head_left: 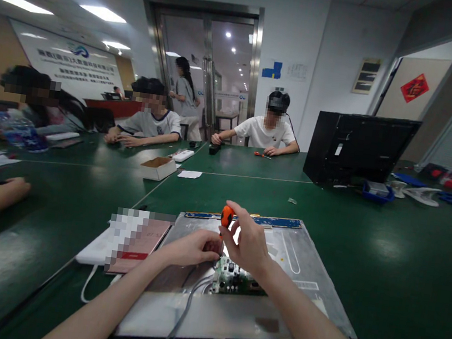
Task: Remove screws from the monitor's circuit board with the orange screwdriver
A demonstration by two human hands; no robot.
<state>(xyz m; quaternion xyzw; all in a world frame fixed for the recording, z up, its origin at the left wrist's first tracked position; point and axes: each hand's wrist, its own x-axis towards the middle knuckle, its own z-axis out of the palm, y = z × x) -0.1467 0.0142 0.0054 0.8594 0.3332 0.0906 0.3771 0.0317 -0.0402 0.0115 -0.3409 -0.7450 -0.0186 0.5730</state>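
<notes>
An orange-and-black screwdriver point(227, 215) stands upright in the fingers of my right hand point(250, 240). Its lower end is hidden behind my left fingers. My left hand point(198, 248) is closed near the screwdriver's shaft, at the upper left corner of a green circuit board point(231, 278); whatever its fingertips hold cannot be made out. Beneath both hands lies a flat metal display panel point(313, 266), with a blue strip point(281, 222) along its far edge. Grey cables point(185, 309) run from beside the board toward the table's near edge.
Left of the panel lie a pink booklet point(144, 242) and a white device point(92, 249) with a cable. Further off are an open cardboard box point(158, 169), a black monitor point(359, 149) and a blue tray point(377, 193). Other people sit around the green table point(406, 262); someone's hands point(4, 194) rest at left.
</notes>
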